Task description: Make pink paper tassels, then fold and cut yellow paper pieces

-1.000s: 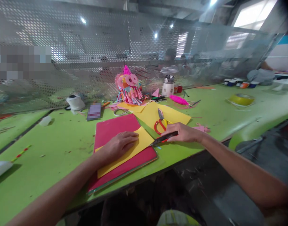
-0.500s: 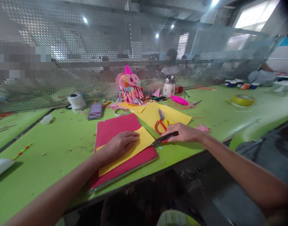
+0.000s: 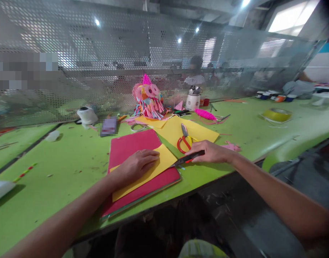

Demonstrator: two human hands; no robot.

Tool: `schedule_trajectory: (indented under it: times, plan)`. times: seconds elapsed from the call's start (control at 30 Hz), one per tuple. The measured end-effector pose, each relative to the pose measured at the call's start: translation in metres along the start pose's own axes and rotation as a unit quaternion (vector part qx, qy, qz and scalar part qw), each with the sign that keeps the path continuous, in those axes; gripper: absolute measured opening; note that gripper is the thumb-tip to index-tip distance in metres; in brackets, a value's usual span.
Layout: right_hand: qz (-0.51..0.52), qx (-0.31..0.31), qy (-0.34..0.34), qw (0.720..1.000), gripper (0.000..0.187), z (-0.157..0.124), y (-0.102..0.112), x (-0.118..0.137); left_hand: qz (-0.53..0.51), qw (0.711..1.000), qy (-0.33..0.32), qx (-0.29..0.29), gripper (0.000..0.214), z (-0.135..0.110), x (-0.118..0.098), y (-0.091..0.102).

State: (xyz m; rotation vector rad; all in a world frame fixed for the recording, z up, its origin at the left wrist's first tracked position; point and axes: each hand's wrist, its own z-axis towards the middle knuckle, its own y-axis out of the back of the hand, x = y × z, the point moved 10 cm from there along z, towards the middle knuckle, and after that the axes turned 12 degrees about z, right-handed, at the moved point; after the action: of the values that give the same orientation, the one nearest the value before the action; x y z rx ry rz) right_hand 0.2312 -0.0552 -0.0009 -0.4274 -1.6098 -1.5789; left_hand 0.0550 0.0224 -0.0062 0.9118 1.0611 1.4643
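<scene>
My left hand [image 3: 139, 165] lies flat, fingers stretched out, on a strip of yellow paper [image 3: 164, 154]. Under that paper is a red pad or stack of sheets [image 3: 136, 140] in what looks like a clear sleeve. My right hand [image 3: 208, 152] is closed around a black utility knife [image 3: 189, 158]. Its blade tip meets the right end of the yellow strip, at the lower edge. Just beyond the right hand, scissors with red and yellow handles [image 3: 184, 134] rest on a larger yellow sheet [image 3: 204, 130]. The right fingers partly cover the handles.
A fringed pink paper craft [image 3: 149, 96] stands at the back by a perforated metal screen [image 3: 107, 79]. Around it are a white bottle [image 3: 193, 98], pink yarn [image 3: 205, 114], a phone [image 3: 109, 126] and white thread [image 3: 87, 115]. Yellow tape [image 3: 276, 115] lies on the right.
</scene>
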Motion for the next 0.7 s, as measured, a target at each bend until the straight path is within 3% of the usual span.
schedule_trajectory:
  times: [0.17, 0.3, 0.5, 0.7]
  plan:
    - [-0.014, -0.011, -0.010, 1.000, 0.031, 0.002, 0.013, 0.003, -0.036, 0.999, 0.001, -0.005, 0.031, 0.000, 0.004, 0.003]
    - [-0.020, 0.036, -0.007, 0.999, 0.031, 0.016, 0.014, 0.016, -0.067, 0.998, 0.005, -0.016, 0.030, -0.002, 0.010, 0.002]
    - [-0.090, 0.098, -0.054, 0.990, 0.028, 0.033, 0.028, 0.036, -0.062, 0.998, -0.005, -0.024, 0.030, -0.001, 0.010, 0.001]
    - [-0.184, 0.121, -0.049, 0.974, 0.030, 0.044, 0.041, 0.051, -0.065, 0.998, -0.010, -0.025, 0.030, 0.001, 0.007, 0.003]
